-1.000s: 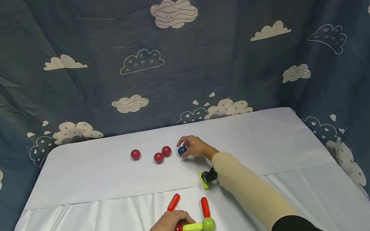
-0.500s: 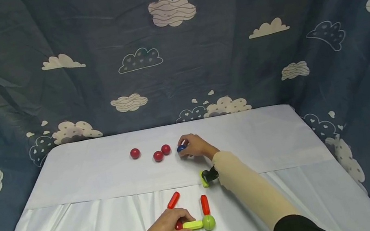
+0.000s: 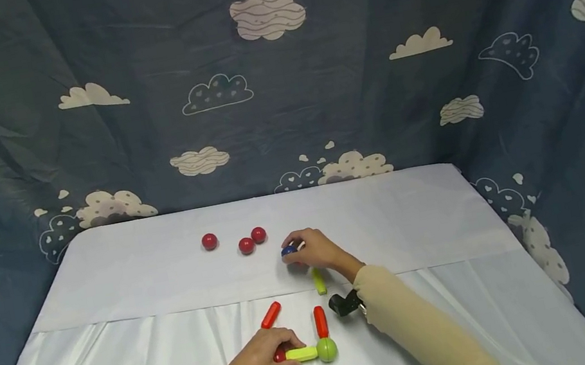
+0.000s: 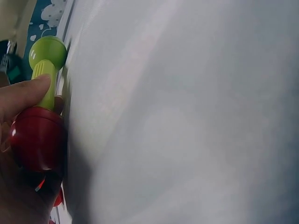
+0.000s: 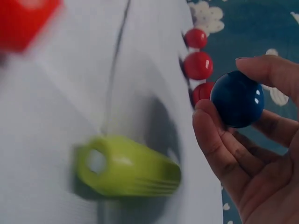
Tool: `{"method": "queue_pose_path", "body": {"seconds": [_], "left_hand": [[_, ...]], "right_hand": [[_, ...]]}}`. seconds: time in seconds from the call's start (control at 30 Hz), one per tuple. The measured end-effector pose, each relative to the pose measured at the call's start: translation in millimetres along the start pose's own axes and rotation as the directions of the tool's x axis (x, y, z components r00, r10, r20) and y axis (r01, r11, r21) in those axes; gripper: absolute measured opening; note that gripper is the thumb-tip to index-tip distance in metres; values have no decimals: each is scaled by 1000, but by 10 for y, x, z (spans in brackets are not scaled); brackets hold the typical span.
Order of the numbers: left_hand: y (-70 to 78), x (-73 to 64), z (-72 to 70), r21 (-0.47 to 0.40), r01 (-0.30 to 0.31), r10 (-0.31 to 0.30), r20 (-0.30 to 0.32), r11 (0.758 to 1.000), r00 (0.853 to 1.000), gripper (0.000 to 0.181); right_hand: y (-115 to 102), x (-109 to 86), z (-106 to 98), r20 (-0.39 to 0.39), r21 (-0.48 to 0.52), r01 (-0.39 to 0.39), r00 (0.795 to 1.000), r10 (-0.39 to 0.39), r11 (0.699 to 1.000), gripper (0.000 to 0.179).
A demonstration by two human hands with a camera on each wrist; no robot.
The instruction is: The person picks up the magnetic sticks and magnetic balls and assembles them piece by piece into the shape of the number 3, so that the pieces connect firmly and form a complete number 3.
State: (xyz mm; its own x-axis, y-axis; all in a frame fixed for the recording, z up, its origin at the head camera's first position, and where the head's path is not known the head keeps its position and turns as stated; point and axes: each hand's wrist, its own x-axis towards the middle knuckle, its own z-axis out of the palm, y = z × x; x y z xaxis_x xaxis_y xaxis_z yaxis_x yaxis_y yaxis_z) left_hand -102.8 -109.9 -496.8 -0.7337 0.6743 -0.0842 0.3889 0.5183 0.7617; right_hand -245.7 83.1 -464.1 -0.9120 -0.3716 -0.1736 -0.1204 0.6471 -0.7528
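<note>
My right hand holds a glossy blue ball between thumb and fingers, above the back part of the table. Near the front, my left hand grips a joined toy piece of balls and rods. Its thumb lies on the yellow-green rod, beside a dark red ball. At that rod's other end is a green ball, from which a red rod points away. Another red rod sticks out beyond the left hand, its near end hidden by the fingers.
A loose yellow-green rod lies just nearer than the right hand. Several things stand farther back: a red ball at left and two more red balls close together. A black wrist camera hangs under the right forearm.
My right hand has lifted the blue ball from beside the red balls and drawn it back toward me. My left hand has kept its grip on the joined piece.
</note>
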Motion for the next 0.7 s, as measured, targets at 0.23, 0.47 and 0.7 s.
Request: {"method": "queue_pose_path", "body": {"seconds": [0.23,0.47,0.7], "left_hand": [[13,10,-16,-11,-4,4,4,1000,1000,17],[2,2,4,-8,-14,14,-10,1000,1000,17],[22,14,-2,-27,13,-13,5,1000,1000,17]], "right_hand": [[-43,-284,92,-4,-43,2,1000,-2,999,28],[-14,-442,190,-14,-57,20,1000,-21,998,31],[52,-551,185,-39,-123,11,999,-16,992,33]]}}
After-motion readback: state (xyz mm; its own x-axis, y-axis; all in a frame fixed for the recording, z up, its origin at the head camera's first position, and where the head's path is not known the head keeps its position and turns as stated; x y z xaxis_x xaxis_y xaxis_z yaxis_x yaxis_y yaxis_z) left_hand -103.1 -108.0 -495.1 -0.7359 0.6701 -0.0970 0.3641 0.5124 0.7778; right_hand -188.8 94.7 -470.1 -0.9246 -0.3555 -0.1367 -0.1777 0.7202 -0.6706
